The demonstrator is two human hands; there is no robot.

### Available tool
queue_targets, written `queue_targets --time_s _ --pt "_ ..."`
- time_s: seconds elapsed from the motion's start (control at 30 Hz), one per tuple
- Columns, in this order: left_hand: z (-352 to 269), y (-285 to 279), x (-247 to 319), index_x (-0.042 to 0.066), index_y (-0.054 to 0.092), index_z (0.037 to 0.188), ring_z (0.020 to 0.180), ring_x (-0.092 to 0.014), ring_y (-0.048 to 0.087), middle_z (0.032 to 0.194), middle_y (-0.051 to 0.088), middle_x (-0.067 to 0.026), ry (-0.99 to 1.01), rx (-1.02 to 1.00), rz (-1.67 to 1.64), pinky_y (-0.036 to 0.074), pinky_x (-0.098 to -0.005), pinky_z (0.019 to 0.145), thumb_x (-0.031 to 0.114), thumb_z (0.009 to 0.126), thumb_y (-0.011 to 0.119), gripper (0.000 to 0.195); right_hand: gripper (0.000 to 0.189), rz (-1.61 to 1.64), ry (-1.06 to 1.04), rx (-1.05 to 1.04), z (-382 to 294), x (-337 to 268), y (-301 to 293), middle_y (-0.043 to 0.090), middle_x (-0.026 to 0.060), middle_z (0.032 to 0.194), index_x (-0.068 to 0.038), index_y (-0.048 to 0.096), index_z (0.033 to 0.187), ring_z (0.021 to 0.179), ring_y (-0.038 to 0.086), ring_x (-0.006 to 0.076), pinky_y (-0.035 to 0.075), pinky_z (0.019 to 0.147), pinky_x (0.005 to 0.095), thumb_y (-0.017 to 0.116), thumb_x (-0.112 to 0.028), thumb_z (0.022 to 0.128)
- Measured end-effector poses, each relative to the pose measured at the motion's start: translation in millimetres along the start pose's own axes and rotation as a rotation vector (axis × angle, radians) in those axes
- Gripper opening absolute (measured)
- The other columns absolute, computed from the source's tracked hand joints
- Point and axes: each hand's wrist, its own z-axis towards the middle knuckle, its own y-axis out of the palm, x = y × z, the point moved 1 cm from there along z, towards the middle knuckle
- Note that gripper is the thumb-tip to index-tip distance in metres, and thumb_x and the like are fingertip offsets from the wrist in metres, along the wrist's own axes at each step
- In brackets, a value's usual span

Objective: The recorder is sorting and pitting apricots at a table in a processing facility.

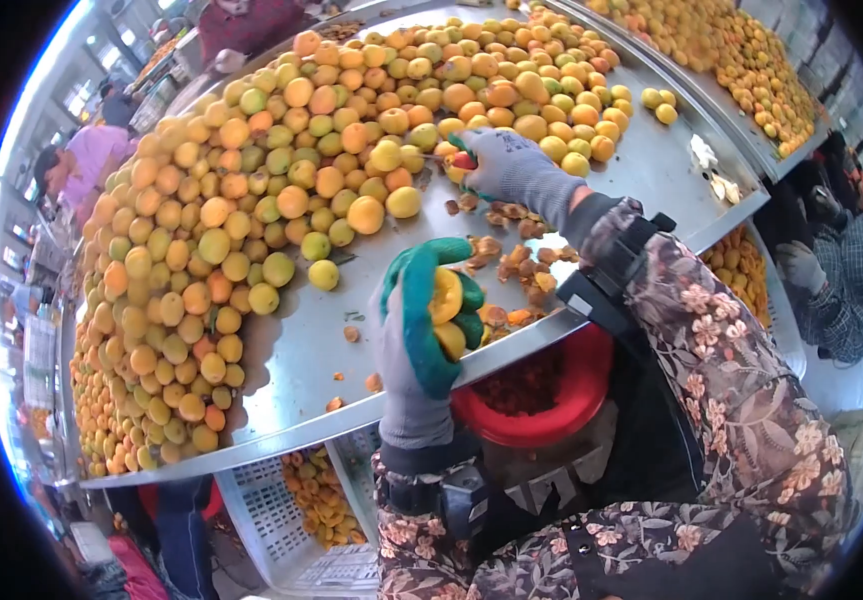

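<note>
My left hand (427, 322), in a grey glove with a green coated palm, is closed around yellow apricot pieces (446, 296) above the front edge of the metal table (304, 345). Farther off, my right hand (495, 161), gloved alike, grips a small tool with a red handle (464, 160); its thin tip points left at the near side of the apricot heap (326, 142). Whether that hand also holds a fruit cannot be told. Between the hands and the table edge lie brown apricot pits (525, 262) and scraps.
A red bucket (596, 390) with dark contents stands below the table edge. White plastic crates (251, 517) hold apricot pieces, lower left and right. White scraps (703, 152) lie near the table's right corner. A second fruit-laden table adjoins at upper right. Other people are around, one gloved hand (801, 266) at right.
</note>
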Motion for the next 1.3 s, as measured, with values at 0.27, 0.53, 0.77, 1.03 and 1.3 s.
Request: queue_targets --time_s 0.27,0.53,0.77,1.03,1.3 --pt "-111 -174 36 -0.001 0.058 0.092 0.048 -0.008 0.045 0.068 0.051 -0.0020 0.144 0.425 0.900 0.034 -0.0192 0.041 0.010 0.080 0.047 0.020 0.034 -0.187 -0.082 0.045 5 -1 30 0.057 0.0223 0.106 -0.005 0.052 0.103 0.100 0.055 0.0384 0.045 0.081 0.0451 0.057 -0.017 0.072" --pt "-177 -218 29 -0.003 0.056 0.105 0.085 -0.035 0.057 0.092 0.060 -0.0198 -0.104 0.526 1.503 0.045 -0.0434 0.077 0.029 0.081 0.064 0.041 0.063 -0.090 -0.063 0.098 8 34 63 0.058 0.0223 0.109 -0.005 0.047 0.121 0.103 0.055 0.0379 0.044 0.083 0.0437 0.068 -0.037 0.072" --pt "-58 -65 -3 0.000 0.047 0.120 0.089 -0.022 0.057 0.097 0.057 -0.0112 -0.202 0.337 0.011 0.045 -0.0322 0.077 0.030 0.086 0.062 0.048 0.061 1.180 -0.103 0.076 -44 7 26 0.056 0.0087 0.116 0.000 0.038 0.132 0.096 0.056 0.0165 0.046 0.087 0.0287 0.057 0.003 0.073" --pt "-31 16 -44 0.002 0.056 0.112 0.081 -0.010 0.055 0.088 0.060 -0.0044 -0.459 -0.009 -0.924 0.048 -0.0257 0.070 0.021 0.090 0.055 0.029 0.052 1.167 0.158 0.013 -128 -16 27 0.056 0.0041 0.098 -0.003 0.042 0.129 0.071 0.052 0.0091 0.043 0.062 0.0221 0.061 -0.011 0.081" --pt "-16 -4 -34 0.004 0.033 0.132 0.095 -0.020 0.057 0.124 0.046 -0.0104 -0.250 0.011 -0.785 0.048 -0.0311 0.084 -0.007 0.076 0.052 0.060 0.036 1.349 0.053 -0.199 -127 -17 -19 0.061 0.0068 0.096 -0.003 0.051 0.117 0.083 0.060 0.0139 0.049 0.071 0.0262 0.061 -0.007 0.083"
